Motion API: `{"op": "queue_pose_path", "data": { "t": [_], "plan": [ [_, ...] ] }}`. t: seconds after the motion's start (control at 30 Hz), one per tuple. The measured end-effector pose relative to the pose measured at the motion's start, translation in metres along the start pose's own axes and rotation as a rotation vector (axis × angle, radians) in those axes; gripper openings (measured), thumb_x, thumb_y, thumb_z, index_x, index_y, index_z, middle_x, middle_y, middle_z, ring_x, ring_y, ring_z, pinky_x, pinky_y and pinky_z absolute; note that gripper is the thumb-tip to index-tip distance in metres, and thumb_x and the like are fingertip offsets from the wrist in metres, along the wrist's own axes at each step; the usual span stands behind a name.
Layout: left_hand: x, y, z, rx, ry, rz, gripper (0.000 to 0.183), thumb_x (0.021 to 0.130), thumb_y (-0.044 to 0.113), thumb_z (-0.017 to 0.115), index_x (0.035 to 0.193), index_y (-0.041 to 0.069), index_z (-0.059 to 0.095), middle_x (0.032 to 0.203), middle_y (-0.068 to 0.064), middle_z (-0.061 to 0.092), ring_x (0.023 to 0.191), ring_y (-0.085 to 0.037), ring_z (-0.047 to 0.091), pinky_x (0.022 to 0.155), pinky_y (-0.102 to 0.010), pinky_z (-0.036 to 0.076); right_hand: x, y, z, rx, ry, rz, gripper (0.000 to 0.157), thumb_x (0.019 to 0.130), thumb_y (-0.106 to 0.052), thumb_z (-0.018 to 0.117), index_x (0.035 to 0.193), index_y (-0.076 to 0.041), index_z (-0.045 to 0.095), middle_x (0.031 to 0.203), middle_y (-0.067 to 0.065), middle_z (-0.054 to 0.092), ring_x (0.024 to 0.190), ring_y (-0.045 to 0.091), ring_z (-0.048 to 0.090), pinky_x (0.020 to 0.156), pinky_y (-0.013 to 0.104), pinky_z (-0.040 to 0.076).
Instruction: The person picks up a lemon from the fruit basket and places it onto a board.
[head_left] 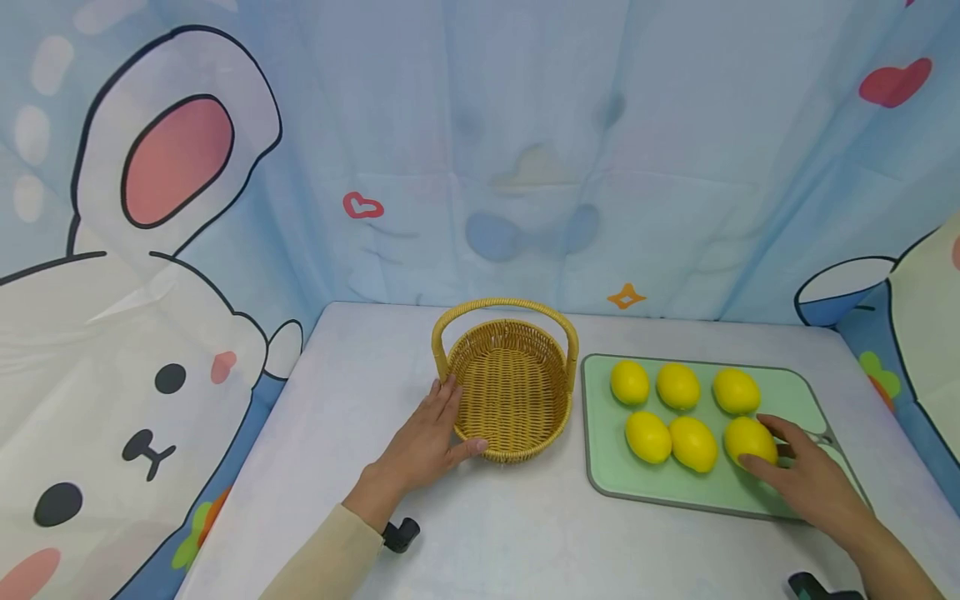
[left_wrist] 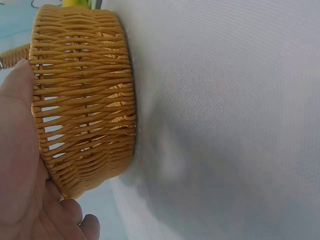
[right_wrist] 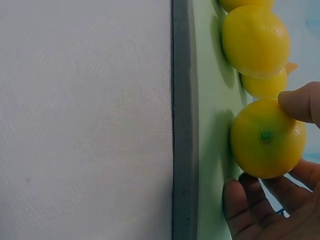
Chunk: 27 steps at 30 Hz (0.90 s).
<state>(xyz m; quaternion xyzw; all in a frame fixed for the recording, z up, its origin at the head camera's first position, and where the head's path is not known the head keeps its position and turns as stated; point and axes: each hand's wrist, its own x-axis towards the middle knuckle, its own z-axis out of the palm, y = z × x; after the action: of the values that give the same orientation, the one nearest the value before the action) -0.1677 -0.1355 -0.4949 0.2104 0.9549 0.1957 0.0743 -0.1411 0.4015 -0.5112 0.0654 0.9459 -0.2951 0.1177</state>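
A round wicker basket (head_left: 508,392) with an arched handle stands on the table, its inside bare. My left hand (head_left: 423,442) rests against its left and near side, fingers fairly straight along the outside and thumb spread at the front rim. In the left wrist view the thumb lies at the rim of the woven wall (left_wrist: 85,100). With my right hand (head_left: 813,475) I hold a yellow lemon (head_left: 748,440) at the near right of the group, thumb on one side and fingers on the other. The right wrist view shows this lemon's green stem spot (right_wrist: 265,135).
Several other lemons (head_left: 678,386) lie in two rows on a green tray (head_left: 622,487) with a grey edge, right of the basket. A white cloth covers the table (head_left: 517,533). A printed curtain (head_left: 525,125) hangs behind it.
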Motion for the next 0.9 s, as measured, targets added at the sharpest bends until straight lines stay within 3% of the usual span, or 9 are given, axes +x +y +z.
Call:
{"op": "queue_pose_path", "data": {
  "t": [0.9],
  "plan": [
    [-0.0002,0.0007,0.0004,0.014,0.013,0.010,0.102,0.103,0.070,0.048,0.168,-0.001,0.014,0.178,-0.017,0.005,0.165,-0.033,0.002,0.132,-0.048,0.019,-0.0015,0.0008,-0.0014,-0.018,0.019,0.027,0.108,0.101,-0.063,0.060,0.161,0.013,0.013,0.152,0.046,0.026,0.123,0.058,0.041,0.095,0.075,0.045]
  ]
}}
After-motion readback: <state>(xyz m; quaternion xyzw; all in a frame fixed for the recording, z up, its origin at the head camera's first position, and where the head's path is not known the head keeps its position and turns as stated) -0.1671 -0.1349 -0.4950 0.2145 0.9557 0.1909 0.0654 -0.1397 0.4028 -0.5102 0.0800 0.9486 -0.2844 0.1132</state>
